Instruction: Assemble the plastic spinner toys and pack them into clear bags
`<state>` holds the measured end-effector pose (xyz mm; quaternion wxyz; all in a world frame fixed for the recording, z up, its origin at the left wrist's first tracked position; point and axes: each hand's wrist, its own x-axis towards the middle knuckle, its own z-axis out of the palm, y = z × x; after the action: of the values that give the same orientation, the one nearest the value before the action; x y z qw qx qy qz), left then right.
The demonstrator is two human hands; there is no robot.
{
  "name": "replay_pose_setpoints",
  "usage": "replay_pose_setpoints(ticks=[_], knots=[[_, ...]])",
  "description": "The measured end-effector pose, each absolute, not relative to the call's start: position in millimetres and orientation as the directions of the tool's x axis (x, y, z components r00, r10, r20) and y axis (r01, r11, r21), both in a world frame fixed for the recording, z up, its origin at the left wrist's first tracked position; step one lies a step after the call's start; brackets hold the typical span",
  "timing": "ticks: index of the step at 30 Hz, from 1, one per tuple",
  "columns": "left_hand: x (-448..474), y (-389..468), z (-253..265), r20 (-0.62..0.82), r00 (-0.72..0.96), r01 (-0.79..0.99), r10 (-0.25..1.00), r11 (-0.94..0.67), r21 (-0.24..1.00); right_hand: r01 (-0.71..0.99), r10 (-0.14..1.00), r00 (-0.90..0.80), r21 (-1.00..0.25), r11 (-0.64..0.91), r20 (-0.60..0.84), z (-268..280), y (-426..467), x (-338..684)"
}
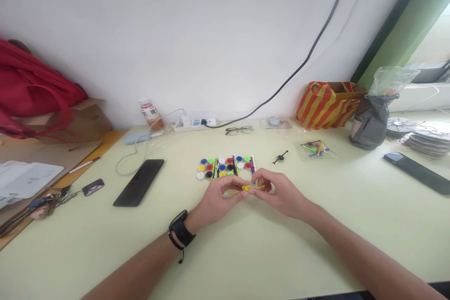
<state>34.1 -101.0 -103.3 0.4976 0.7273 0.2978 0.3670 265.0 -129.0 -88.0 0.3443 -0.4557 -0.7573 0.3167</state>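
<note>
Both hands meet at the middle of the table, above its surface. My left hand [222, 196] pinches one side of a small yellow plastic arrow spinner [246, 188], and my right hand [277, 192] grips the other side. The spinner's thin ends stick out left and right between the fingers; fingertips partly cover its centre. Just beyond the hands lie rows of round coloured discs [222, 167] in blue, green, yellow, red, white and black. Bundles of thin coloured arrows [236, 166] lie between the rows. A black arrow spinner [280, 157] rests to their right.
A clear bag of coloured arrows [318, 149] lies at right. Glasses [239, 130], a power strip [195, 124] and a bottle [151, 115] line the wall side. A black phone [138, 183] lies at left, another phone [416, 172] at far right beside a grey bag [370, 122].
</note>
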Motion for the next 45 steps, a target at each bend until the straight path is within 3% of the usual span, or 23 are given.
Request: replay_pose_setpoints(ticks=[8,13,20,26,31,36,42,45], knots=[[33,-101,-101,0.206,0.583,0.067,0.786,-0.3,0.952,0.477,0.898,-0.377,-0.784,0.398,0.227,-90,-128,267],[35,-104,-96,0.256,0.578,-0.022,0.775,-0.299,0.954,0.43,0.897,-0.373,-0.812,0.394,0.238,-86,-128,266],[36,-103,-91,0.202,0.623,-0.086,0.756,-0.19,0.978,0.356,0.896,-0.356,-0.848,0.392,0.265,-85,-127,268],[37,-100,-98,0.125,0.535,-0.092,0.835,-0.089,0.992,0.368,0.884,-0.231,-0.804,0.467,0.407,-88,-128,269],[38,-100,-99,0.087,0.506,-0.124,0.858,-0.028,0.992,0.351,0.835,-0.322,-0.762,0.544,0.447,-91,-132,267],[37,-99,-97,0.085,0.468,-0.109,0.88,-0.037,0.993,0.34,0.83,-0.291,-0.76,0.554,0.475,-100,-134,265],[37,-99,-95,0.073,0.466,-0.105,0.882,-0.027,0.994,0.393,0.897,-0.37,-0.834,0.388,0.242,-91,-131,268],[38,-100,-95,0.075,0.469,-0.112,0.88,-0.025,0.993,0.356,0.911,-0.346,-0.868,0.347,0.222,-86,-130,265]])
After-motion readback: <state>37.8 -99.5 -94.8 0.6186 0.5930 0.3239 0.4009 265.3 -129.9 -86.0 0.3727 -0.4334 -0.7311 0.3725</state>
